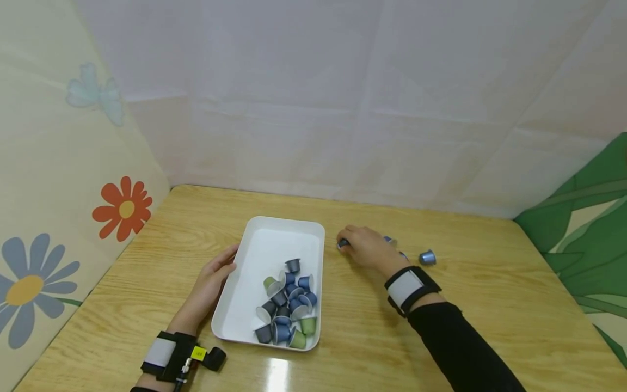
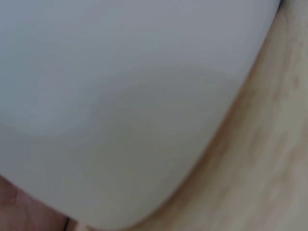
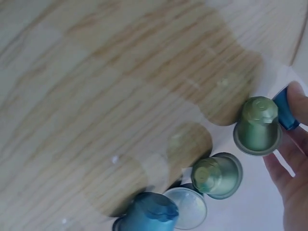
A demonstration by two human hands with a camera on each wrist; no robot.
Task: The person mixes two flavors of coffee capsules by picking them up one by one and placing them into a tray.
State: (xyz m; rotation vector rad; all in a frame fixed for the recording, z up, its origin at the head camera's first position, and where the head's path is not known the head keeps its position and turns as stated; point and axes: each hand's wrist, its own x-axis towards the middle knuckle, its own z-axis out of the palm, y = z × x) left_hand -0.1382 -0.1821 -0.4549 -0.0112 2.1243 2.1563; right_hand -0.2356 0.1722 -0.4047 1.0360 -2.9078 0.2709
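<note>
Head view: the left hand (image 1: 211, 282) rests its extended fingers against the left side of the white tray (image 1: 257, 250), which contains mixed capsules (image 1: 295, 291). The right hand (image 1: 366, 247) is right of the tray.

Left wrist view: the tray fills most of the frame; finger state cannot be determined here.

Right wrist view: thumb and fingers pinch a blue capsule (image 3: 285, 110) beside a green capsule (image 3: 257, 129) on the tabletop (image 3: 96, 96).

A makeshift recording booth is suggested: a wood-grained desk (image 1: 490, 305) is backed by a creased pale sheet (image 1: 313, 109) and flanked by printed panels (image 1: 29, 147), the left one decorated with flowers (image 1: 126, 209) and a butterfly (image 1: 98, 95), the right one with green leaves (image 1: 588, 239). Black wrist straps (image 1: 409, 288) are worn; the wider building cannot be told.
</note>
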